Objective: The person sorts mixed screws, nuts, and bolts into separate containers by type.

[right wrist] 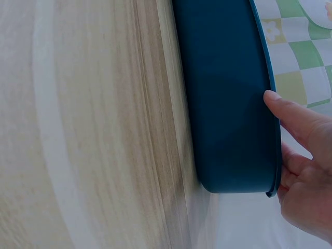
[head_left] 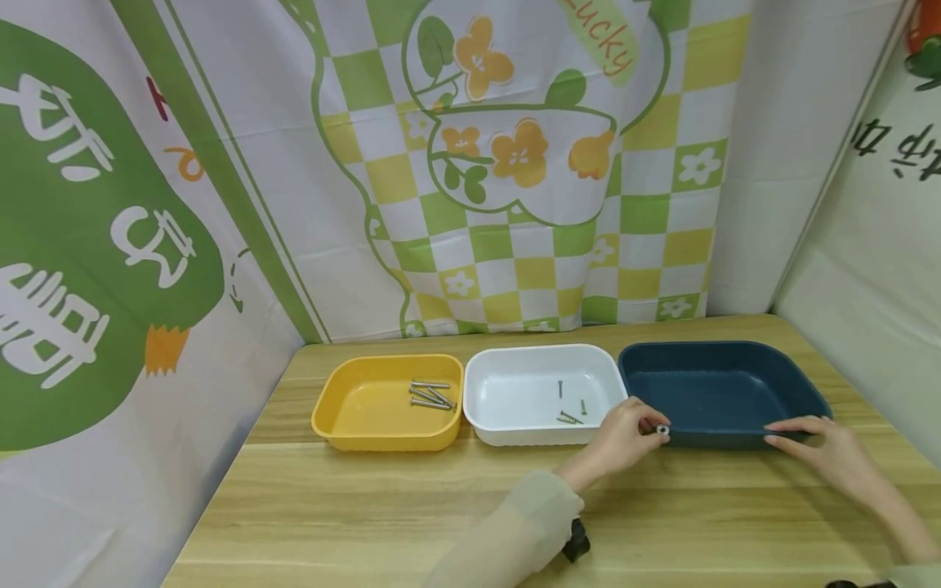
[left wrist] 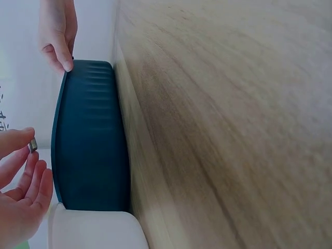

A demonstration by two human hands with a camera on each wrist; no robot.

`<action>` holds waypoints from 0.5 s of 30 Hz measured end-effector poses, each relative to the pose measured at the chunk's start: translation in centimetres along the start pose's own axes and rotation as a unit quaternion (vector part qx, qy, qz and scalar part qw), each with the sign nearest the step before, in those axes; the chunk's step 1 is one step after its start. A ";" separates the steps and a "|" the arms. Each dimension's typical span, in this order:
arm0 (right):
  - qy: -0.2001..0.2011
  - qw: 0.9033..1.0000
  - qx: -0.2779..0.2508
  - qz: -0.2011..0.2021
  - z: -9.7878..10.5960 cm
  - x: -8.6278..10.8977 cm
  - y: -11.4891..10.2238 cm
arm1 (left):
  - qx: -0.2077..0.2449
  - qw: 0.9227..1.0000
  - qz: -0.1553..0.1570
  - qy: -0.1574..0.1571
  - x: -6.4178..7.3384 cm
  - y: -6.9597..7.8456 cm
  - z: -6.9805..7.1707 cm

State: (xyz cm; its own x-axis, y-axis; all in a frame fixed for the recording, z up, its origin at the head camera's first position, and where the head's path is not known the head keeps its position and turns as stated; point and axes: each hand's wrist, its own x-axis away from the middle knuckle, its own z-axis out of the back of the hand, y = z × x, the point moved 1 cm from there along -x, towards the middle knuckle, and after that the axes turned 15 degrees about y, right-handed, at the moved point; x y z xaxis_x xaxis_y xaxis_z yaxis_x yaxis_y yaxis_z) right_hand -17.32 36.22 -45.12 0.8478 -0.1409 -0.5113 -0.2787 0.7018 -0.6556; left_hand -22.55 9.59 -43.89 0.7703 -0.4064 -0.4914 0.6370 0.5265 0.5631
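Observation:
Between thumb and forefinger my left hand [head_left: 621, 433] pinches a small metal nut [head_left: 663, 429], its hole facing the head camera. The nut [left wrist: 33, 146] also shows at the left fingertips in the left wrist view, beside the rim of a dark blue tray [left wrist: 91, 140]. At the front right of that tray my right hand [head_left: 838, 457] grips the rim. In the right wrist view the thumb of the right hand [right wrist: 308, 171] lies on the outside of the rim, with the other fingers partly hidden behind it. The inside of the blue tray [head_left: 698, 396] shows nothing lying in it.
Left of the blue tray stands a white tray [head_left: 507, 400] with several small screws [head_left: 569, 417]. A yellow tray [head_left: 360, 412] with several longer bolts [head_left: 432, 395] is beside it. All stand in a row on the wooden table [head_left: 367, 514], before a patterned curtain [head_left: 515, 269].

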 end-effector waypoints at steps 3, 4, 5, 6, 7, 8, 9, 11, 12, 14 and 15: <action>-0.001 1.000 0.001 -0.001 0.0 0.0 0.0 | 0.005 1.000 0.009 0.018 -0.2 -0.2 -0.3; -0.001 1.000 0.000 0.000 0.1 0.0 0.0 | 0.006 1.000 0.011 0.024 -0.3 -0.3 -0.4; -0.001 1.000 0.001 -0.001 0.1 -0.1 0.0 | 0.008 0.999 0.013 0.029 -0.3 -0.3 -0.5; -0.002 1.000 0.003 -0.001 0.1 -0.1 0.0 | 0.009 0.999 0.014 0.033 -0.4 -0.4 -0.6; -0.002 1.000 0.004 -0.001 0.1 -0.1 0.0 | 0.009 0.999 0.015 0.037 -0.5 -0.4 -0.6; -0.002 1.000 0.005 -0.002 0.1 -0.1 0.0 | 0.012 0.999 0.018 0.039 -0.5 -0.4 -0.7; -0.004 1.000 0.006 -0.004 0.1 0.0 0.0 | 0.013 0.999 0.021 0.040 -0.6 -0.4 -0.8; -0.005 1.000 0.008 -0.006 0.1 0.0 0.0 | 0.013 0.999 0.025 0.040 -0.7 -0.4 -0.9; -0.006 1.000 0.009 -0.008 0.1 0.0 0.0 | 0.013 0.999 0.027 0.040 -0.8 -0.3 -0.9; -0.008 1.000 0.021 -0.011 0.1 0.1 0.0 | 0.014 0.999 0.031 0.041 -0.9 -0.3 -1.1; -0.009 1.000 0.026 -0.012 0.1 0.1 0.0 | 0.014 0.999 0.033 0.041 -1.0 -0.3 -1.1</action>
State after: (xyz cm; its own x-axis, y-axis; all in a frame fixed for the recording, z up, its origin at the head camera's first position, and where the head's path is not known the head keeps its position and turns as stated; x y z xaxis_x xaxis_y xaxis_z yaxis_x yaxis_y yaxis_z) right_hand -17.16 36.26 -45.07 0.8618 -0.1463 -0.4856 -0.2344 0.7342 -0.6372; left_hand -23.52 10.65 -44.31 0.8064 -0.3081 -0.5047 0.5862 0.5286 0.6139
